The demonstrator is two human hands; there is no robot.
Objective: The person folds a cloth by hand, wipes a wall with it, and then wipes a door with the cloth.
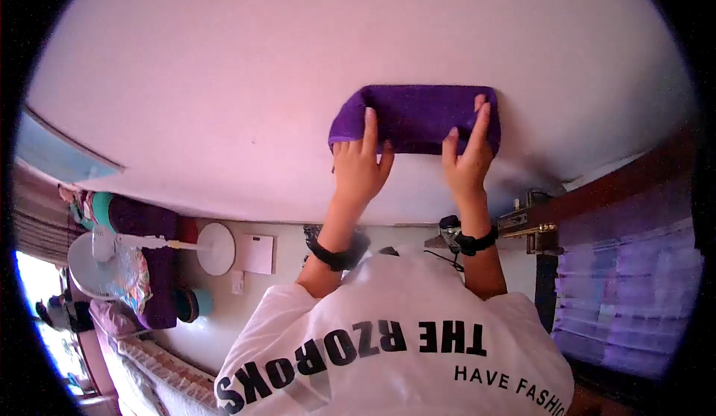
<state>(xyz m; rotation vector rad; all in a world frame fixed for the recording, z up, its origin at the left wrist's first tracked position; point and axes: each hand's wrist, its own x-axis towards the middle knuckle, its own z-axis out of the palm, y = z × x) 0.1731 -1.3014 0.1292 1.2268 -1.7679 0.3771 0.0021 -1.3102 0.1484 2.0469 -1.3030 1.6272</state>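
Note:
A folded purple towel lies flat against a large pale pinkish wall-like surface. My left hand grips its lower left corner, index finger stretched up over the cloth, thumb apart and the other fingers curled at the edge. At the lower right of the towel, my right hand has its thumb and a long finger on the front. Some of that hand's fingers are tucked behind or into the cloth. Dark bands circle both wrists.
To the left stands a white fan with a round base. A bed is at lower left. On the right hang sheer purple curtains beside a brown wooden frame. A pale blue panel is at far left.

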